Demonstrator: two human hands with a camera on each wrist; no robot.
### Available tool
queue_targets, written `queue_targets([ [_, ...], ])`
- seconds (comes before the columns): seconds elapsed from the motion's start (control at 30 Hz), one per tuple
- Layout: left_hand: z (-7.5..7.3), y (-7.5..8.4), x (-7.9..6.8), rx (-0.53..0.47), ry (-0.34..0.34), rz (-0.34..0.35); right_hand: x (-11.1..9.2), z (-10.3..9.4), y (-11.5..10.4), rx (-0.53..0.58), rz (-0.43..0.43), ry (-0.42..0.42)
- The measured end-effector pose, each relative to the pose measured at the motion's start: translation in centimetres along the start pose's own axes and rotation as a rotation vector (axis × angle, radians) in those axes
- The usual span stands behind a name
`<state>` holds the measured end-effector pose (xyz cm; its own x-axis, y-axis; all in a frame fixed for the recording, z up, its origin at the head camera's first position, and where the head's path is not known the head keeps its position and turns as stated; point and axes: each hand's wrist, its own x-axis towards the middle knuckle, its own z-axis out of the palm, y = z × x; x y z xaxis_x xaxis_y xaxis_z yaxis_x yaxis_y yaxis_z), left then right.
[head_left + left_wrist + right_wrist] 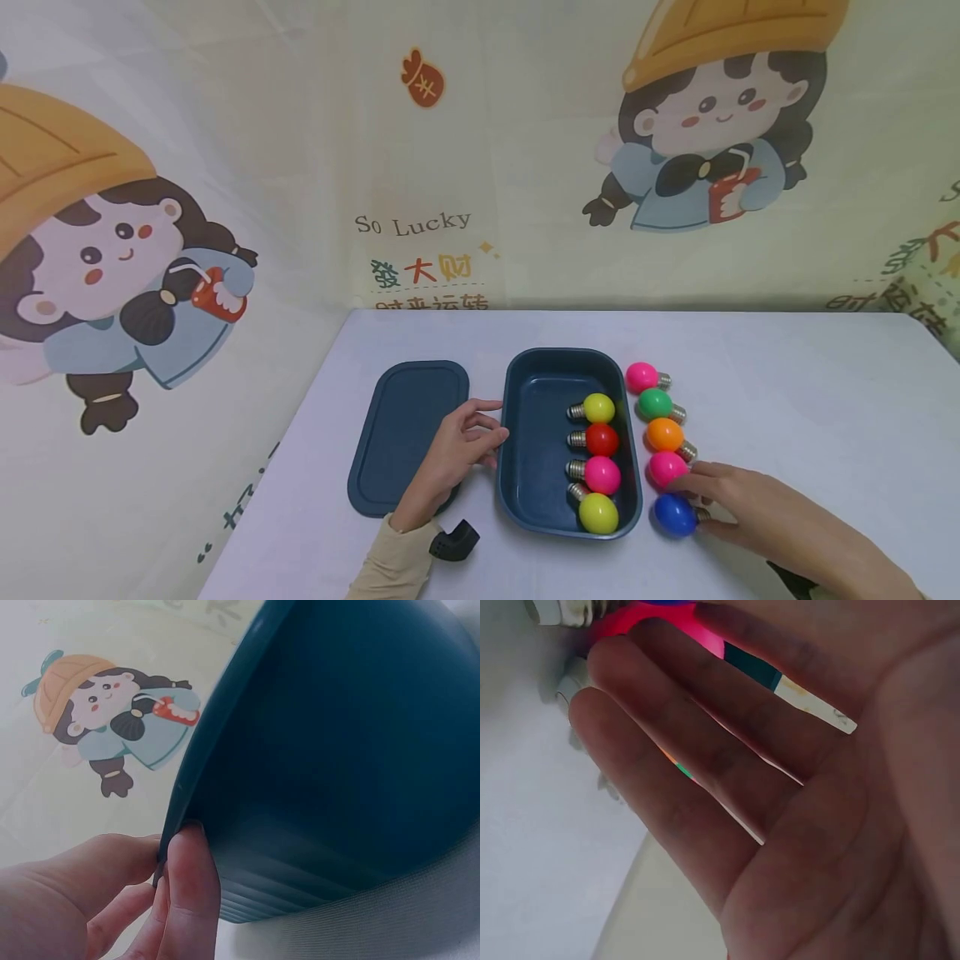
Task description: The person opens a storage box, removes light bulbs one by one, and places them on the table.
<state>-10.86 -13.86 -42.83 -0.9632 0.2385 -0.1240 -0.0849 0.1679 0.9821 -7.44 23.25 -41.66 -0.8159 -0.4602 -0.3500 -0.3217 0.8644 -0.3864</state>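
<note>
My left hand (467,446) pinches the left rim of a dark blue rectangular box (536,525); the left wrist view shows fingers on both sides of the box wall (337,750). Inside the box, along its right side, lie a yellow bulb (599,408), a red bulb (602,440), a pink bulb (603,475) and another yellow bulb (598,513). My right hand (757,508) reaches around a blue bulb (675,515) right of the box, fingers extended above it and thumb by its metal base. Whether it touches the bulb is unclear.
Beyond the blue bulb, a column of bulbs runs along the box's right side: pink (666,469), orange (664,434), green (655,403) and pink (641,377). A dark blue lid (405,425) lies flat left of the box on the white table (810,392). Printed cloth (540,250) hangs behind.
</note>
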Motion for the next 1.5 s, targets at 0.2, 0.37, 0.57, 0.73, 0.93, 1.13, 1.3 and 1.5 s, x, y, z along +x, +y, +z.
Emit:
queue_targets([
  [0.2, 0.0, -0.1, 0.0, 0.003, 0.002, -0.001, -0.1, -0.8, -0.3, 0.010, -0.004, 0.004],
  [0.37, 0.1, -0.1, 0.1, -0.005, -0.001, -0.002, -0.2, -1.4, -0.5, -0.004, 0.013, 0.019],
  [0.57, -0.1, -0.1, 0.0, -0.006, 0.003, -0.008, -0.3, -1.9, -1.0, -0.042, -0.037, 0.121],
  [0.73, -0.1, 0.0, 0.0, -0.009, 0.002, -0.005, -0.4, -2.5, -1.7, -0.047, -0.095, 0.174],
  [0.93, 0.0, 0.0, 0.0, -0.009, 0.007, -0.009, 0.2, -3.7, -2.8, -0.075, -0.144, 0.213],
  [1.13, -0.1, -0.1, -0.1, -0.003, 0.002, -0.013, 0.9, -4.6, -4.0, -0.121, -0.196, 0.290],
  [1.3, -0.1, -0.2, 0.0, -0.007, -0.001, -0.011, 1.7, -5.2, -5.0, -0.140, -0.234, 0.328],
  [1.5, -0.2, -0.4, 0.1, -0.004, -0.005, -0.008, 2.7, -5.8, -5.7, -0.121, -0.260, 0.331],
])
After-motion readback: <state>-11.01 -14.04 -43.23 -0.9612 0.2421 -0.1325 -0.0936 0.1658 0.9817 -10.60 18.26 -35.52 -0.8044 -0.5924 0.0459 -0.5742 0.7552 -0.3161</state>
